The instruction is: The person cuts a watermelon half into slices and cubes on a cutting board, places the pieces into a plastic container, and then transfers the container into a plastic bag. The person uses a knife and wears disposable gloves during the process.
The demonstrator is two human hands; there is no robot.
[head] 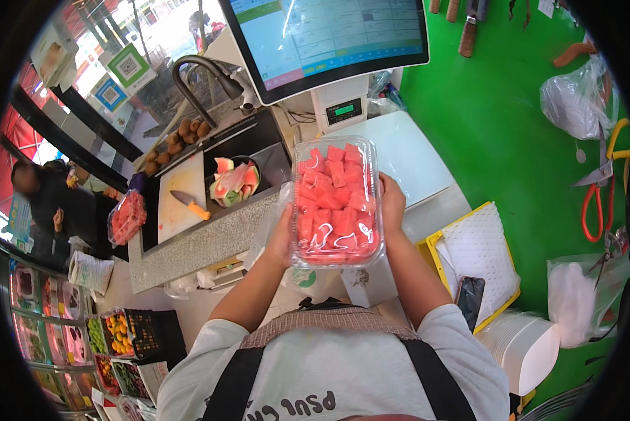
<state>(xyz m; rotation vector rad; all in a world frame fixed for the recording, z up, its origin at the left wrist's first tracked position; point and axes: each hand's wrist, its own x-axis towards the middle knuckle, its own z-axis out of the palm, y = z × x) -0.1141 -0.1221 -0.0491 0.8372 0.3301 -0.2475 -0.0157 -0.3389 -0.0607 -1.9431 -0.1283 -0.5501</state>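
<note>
A clear plastic box of cut watermelon cubes (337, 205), its clear lid on, is held up in front of me between both hands. My left hand (282, 231) grips its left side and my right hand (392, 202) its right side; some fingers are hidden. Just behind the box lies the pale flat plate of a weighing scale (399, 158). To the left, a knife with an orange handle (196, 208) rests on a white cutting board (175, 231). Beside the board, a dark bowl of watermelon rinds (234, 184) stands in the sink.
A second box of watermelon (127, 218) sits at the counter's left end, near a person in dark clothes (78, 200). The monitor (331, 42) and faucet (196, 79) stand behind. On the right are a yellow-rimmed basket (478, 247), a phone (470, 300) and stacked white trays (525, 347).
</note>
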